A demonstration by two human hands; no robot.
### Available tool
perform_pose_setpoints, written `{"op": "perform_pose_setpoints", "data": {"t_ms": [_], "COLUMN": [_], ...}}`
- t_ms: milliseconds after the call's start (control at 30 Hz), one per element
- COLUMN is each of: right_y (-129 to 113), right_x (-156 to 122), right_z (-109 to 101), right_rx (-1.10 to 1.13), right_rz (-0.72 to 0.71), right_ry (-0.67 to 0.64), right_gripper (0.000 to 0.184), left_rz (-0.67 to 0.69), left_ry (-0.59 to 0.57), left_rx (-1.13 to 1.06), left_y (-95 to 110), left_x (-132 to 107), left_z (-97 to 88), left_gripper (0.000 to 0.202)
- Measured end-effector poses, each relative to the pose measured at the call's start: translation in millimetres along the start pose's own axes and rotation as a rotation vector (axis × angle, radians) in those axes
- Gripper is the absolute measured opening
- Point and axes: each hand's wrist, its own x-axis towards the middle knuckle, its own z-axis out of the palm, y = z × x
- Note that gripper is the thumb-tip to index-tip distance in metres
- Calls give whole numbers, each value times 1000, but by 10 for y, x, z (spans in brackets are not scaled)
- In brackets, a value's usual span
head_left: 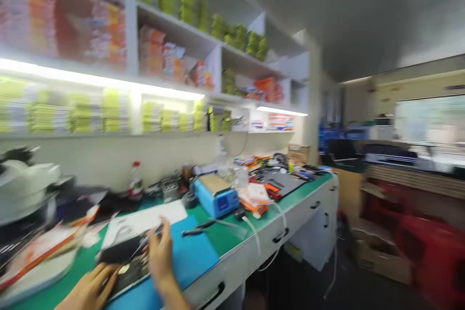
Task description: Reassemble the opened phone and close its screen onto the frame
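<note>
Hands, two, low at left. Left hand flat on near end of one dark flat device, fingers stretched, gripping nothing. Right hand at device's right edge, too blurred to tell clenched or loose. Device on one blue mat atop green bench. Beyond: one blue box, one red-capped bottle.

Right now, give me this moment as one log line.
left hand: at edge of dark flat device | right hand: over it, grip unclear | surface: blue mat on green bench | view: motion-blurred
</note>
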Motion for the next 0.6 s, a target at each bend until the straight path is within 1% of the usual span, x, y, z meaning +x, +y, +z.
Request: {"op": "perform_pose_setpoints", "data": {"t_ms": [67,133,233,333,400,433,467,600], "right_y": [337,591,796,819,781,759,741,714], "right_x": [38,60,100,135,140,136,130,97], "right_z": [208,299,312,313,327,336,346,362], "right_rx": [68,105,114,96,72,58,43,-2], "right_rz": [119,192,216,187,179,181,180,191], "right_ry": [-20,-19,-15,-5,9,16,27,68], "right_gripper": [42,42,42,49,60,62,61,57], "left_rz": [-52,-91,-122,-144,-141,-138,-134,-142], "left_ry": [-103,-170,-204,-201,-188,-175,-159,-79], "left_rx": [29,40,42,37,23,13,0,-80], "left_y": [-336,-568,-766,-840,-846,-843,-839,-841], "left_x": [-120,-177,-184,-158,-144,-141,-141,-151], "left_z": [122,251,406,466,463,456,448,420], "left_gripper": [28,16,22,23,18,15,12,15]}}
